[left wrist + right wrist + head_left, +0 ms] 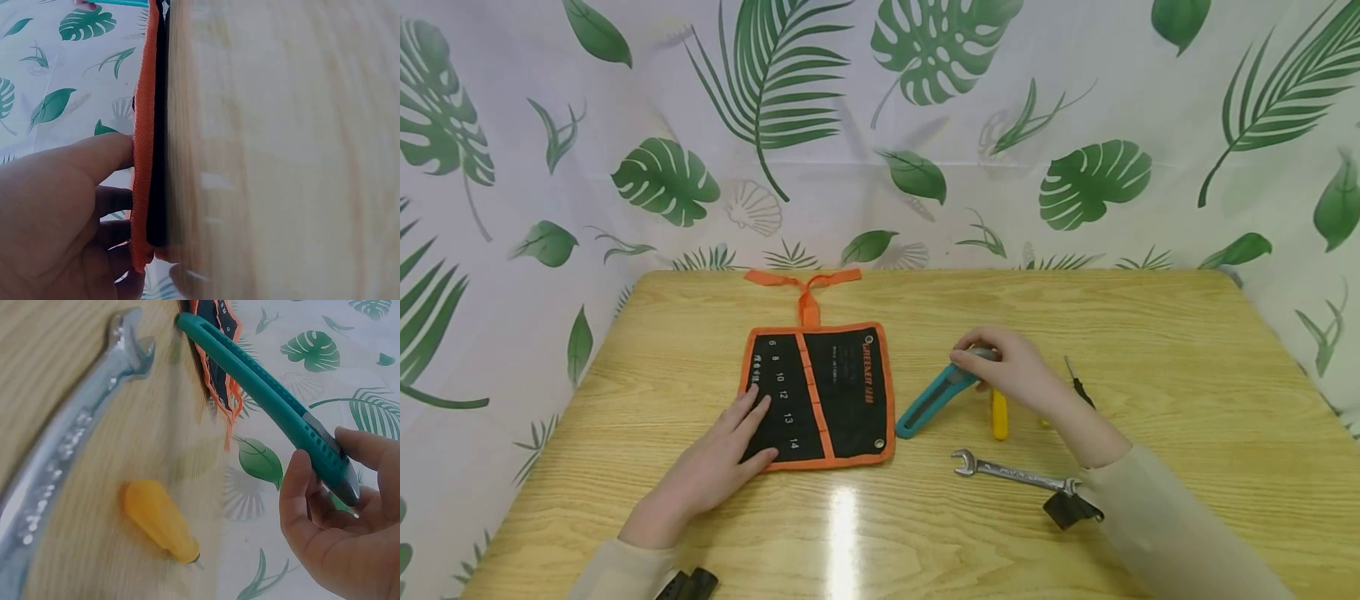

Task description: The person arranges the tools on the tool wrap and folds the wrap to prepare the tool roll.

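Observation:
A black tool pouch (pixel 847 392) with orange edging lies flat on the table, printed with numbers beside its slots. My left hand (pixel 721 454) rests on the pouch's left side, fingers spread and extended. In the left wrist view its fingertips meet the orange edge (pixel 144 125). With thumb and fingers, my right hand (pixel 1006 367) pinches a teal utility knife (pixel 932 400) near its grey metal end. The knife slants down to the left, its far end close to the pouch's right edge. In the right wrist view the fingers (pixel 297 487) wrap that metal end.
An open-end wrench (pixel 1015 477) lies in front of the right forearm. A yellow handle (pixel 999 415) lies just below the right hand. A thin tool with a dark grip (pixel 1078 385) is partly hidden behind the right arm. Orange ties (pixel 805 287) stretch toward the table's back edge.

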`<state>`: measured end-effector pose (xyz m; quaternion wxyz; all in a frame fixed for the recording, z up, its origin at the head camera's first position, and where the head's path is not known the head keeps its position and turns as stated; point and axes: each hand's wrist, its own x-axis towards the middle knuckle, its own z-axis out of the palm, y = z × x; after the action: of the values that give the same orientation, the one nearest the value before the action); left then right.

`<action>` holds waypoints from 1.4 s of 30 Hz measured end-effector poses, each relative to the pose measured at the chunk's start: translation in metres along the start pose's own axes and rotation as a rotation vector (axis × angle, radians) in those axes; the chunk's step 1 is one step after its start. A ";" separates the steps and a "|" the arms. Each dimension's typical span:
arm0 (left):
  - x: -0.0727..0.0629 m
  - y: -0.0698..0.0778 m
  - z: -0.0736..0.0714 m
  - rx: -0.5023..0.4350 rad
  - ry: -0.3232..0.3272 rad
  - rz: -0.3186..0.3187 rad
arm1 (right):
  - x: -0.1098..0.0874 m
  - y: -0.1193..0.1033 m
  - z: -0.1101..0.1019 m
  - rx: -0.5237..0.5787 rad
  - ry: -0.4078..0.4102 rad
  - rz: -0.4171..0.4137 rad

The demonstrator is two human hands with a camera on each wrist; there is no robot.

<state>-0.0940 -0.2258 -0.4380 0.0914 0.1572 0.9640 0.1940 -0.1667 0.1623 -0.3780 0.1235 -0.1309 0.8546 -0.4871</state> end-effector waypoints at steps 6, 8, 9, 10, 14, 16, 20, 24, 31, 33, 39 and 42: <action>0.000 0.001 -0.001 0.004 -0.001 -0.002 | -0.021 0.006 -0.007 0.032 0.030 0.008; 0.000 0.002 -0.001 0.003 0.000 -0.001 | -0.027 0.008 -0.009 0.071 0.040 0.008; 0.000 0.002 -0.001 0.002 0.000 0.000 | -0.030 0.009 -0.009 0.090 0.046 0.007; 0.000 0.002 -0.001 0.002 0.000 0.002 | -0.033 0.010 -0.009 0.111 0.053 0.004; -0.001 0.002 -0.001 0.000 -0.001 0.004 | -0.043 0.011 -0.006 0.185 0.056 0.013; -0.001 0.002 0.000 0.000 -0.001 0.003 | -0.047 0.012 -0.002 0.213 0.040 0.027; -0.002 0.001 0.000 -0.003 0.001 0.000 | -0.049 0.012 0.009 0.245 -0.009 0.058; -0.001 0.000 0.001 -0.008 0.004 0.002 | -0.045 0.014 0.021 0.260 -0.057 0.078; -0.002 -0.002 0.002 -0.048 -0.009 -0.004 | -0.038 0.015 0.038 0.274 -0.075 0.133; -0.002 -0.002 0.002 -0.055 -0.013 -0.010 | -0.035 0.015 0.041 0.275 -0.084 0.145; -0.001 -0.001 0.002 -0.046 -0.012 -0.012 | -0.030 0.014 0.048 0.246 -0.169 0.116; -0.002 -0.001 0.002 -0.048 -0.015 -0.013 | -0.030 0.013 0.049 0.182 -0.210 0.067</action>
<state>-0.0923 -0.2265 -0.4399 0.1037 0.1499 0.9594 0.2154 -0.1237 0.1399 -0.4105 0.2399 -0.1408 0.7931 -0.5419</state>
